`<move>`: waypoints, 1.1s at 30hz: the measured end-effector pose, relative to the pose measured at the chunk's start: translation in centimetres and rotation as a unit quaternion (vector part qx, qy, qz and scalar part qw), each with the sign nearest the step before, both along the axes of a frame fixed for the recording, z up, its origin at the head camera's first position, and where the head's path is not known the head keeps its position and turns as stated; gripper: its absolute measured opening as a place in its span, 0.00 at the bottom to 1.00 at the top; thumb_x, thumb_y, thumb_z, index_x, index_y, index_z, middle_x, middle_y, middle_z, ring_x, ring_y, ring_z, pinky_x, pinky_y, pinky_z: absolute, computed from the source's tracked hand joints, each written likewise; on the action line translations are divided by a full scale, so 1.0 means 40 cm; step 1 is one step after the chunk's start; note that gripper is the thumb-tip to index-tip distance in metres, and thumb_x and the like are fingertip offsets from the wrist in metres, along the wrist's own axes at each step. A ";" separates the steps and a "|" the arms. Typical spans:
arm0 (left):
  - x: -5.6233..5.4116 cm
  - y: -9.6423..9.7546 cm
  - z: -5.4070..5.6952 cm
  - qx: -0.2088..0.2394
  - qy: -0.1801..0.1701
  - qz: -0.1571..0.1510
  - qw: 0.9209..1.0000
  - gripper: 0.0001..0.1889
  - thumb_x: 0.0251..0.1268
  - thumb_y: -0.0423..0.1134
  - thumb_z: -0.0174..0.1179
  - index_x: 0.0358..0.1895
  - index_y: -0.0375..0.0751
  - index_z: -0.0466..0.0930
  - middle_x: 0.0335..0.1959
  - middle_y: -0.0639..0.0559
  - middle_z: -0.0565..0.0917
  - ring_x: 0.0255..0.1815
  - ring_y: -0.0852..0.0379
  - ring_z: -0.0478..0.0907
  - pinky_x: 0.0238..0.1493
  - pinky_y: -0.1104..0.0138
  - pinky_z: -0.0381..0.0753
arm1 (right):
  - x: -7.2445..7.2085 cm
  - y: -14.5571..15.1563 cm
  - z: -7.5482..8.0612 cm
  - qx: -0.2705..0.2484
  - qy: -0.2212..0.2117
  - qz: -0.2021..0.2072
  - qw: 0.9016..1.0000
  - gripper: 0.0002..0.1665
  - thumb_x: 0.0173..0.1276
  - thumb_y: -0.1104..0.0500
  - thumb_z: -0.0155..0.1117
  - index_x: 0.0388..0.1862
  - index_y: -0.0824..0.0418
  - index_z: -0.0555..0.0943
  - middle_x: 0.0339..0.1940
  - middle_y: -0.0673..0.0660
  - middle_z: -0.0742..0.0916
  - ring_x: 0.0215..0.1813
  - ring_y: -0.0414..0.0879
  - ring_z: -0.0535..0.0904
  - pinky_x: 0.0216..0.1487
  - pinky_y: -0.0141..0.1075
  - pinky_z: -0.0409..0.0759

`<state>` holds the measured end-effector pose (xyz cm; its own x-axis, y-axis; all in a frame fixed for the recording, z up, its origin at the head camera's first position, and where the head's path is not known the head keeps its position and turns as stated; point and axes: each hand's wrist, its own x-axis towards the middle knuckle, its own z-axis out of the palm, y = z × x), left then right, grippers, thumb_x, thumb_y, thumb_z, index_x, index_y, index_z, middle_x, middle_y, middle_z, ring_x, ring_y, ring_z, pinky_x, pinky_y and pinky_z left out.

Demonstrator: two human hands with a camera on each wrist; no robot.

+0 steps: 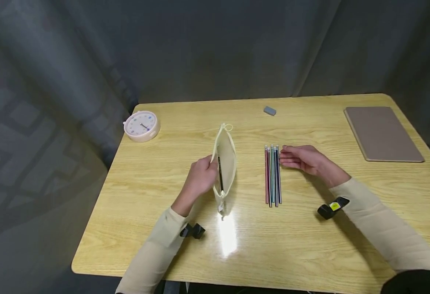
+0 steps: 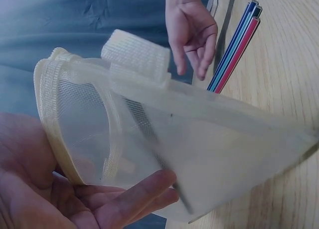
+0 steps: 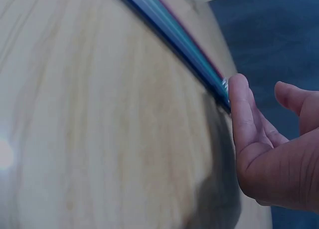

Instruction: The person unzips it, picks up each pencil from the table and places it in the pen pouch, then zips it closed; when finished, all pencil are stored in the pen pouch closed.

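Note:
My left hand (image 1: 202, 175) grips one side of a cream mesh zip pouch (image 1: 228, 157), fingers outside and thumb at the rim. The pouch stands with its mouth unzipped and gaping upward. Inside leans one dark pencil (image 1: 220, 173), which shows through the mesh in the left wrist view. Several pencils (image 1: 272, 175) in red, green and blue lie side by side on the table to the right of the pouch. Beside their far ends is my right hand (image 1: 301, 158), fingers fairly straight, thumb apart, fingertips right at the outermost blue pencil (image 3: 199, 72).
A wooden table (image 1: 156, 228) carries everything. A pink round clock (image 1: 141, 125) stands at the far left, a grey eraser (image 1: 270, 110) lies near the back edge, and a brown notebook (image 1: 384, 132) lies at the far right. Dark curtains (image 1: 215, 49) hang behind.

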<state>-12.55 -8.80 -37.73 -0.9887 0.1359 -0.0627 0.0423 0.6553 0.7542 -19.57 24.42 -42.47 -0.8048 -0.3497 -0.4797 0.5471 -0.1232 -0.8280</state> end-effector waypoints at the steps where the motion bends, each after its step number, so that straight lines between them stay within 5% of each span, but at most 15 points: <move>1: 0.001 -0.001 0.000 -0.001 0.001 0.000 1.000 0.19 0.81 0.40 0.43 0.25 0.45 0.70 0.19 0.50 0.71 0.23 0.51 0.69 0.25 0.62 0.70 | 0.001 0.000 -0.006 0.008 0.000 -0.002 1.000 0.16 0.83 0.60 0.52 0.38 0.57 0.86 0.35 0.54 0.91 0.37 0.42 0.90 0.46 0.31 0.86; 9: 0.005 -0.004 -0.007 0.004 -0.003 -0.008 1.000 0.18 0.80 0.39 0.43 0.26 0.45 0.70 0.19 0.51 0.70 0.22 0.52 0.67 0.24 0.63 0.69 | 0.003 -0.016 -0.027 0.110 0.034 0.001 0.993 0.13 0.81 0.58 0.58 0.48 0.69 0.82 0.29 0.51 0.90 0.32 0.38 0.89 0.42 0.30 0.86; 21: 0.008 -0.004 -0.012 0.015 0.003 -0.017 1.000 0.17 0.79 0.37 0.43 0.25 0.45 0.69 0.18 0.52 0.69 0.19 0.54 0.65 0.22 0.65 0.67 | -0.003 -0.031 -0.027 0.253 0.092 0.024 0.963 0.27 0.73 0.64 0.67 0.62 0.83 0.75 0.24 0.48 0.89 0.26 0.35 0.86 0.36 0.29 0.86; 27: 0.005 -0.005 -0.007 0.014 0.002 -0.017 1.000 0.17 0.79 0.37 0.43 0.26 0.45 0.70 0.18 0.52 0.68 0.20 0.55 0.65 0.22 0.65 0.68 | -0.005 -0.034 -0.004 0.343 0.146 0.043 0.927 0.20 0.71 0.63 0.69 0.53 0.81 0.82 0.25 0.50 0.89 0.25 0.36 0.85 0.32 0.30 0.86; 33: 0.002 -0.010 -0.004 0.013 -0.004 -0.014 1.000 0.16 0.80 0.38 0.43 0.27 0.44 0.70 0.20 0.51 0.70 0.21 0.54 0.66 0.22 0.66 0.68 | -0.009 -0.055 0.008 0.420 0.230 0.062 0.876 0.14 0.66 0.63 0.73 0.41 0.77 0.87 0.28 0.60 0.91 0.25 0.39 0.86 0.30 0.33 0.86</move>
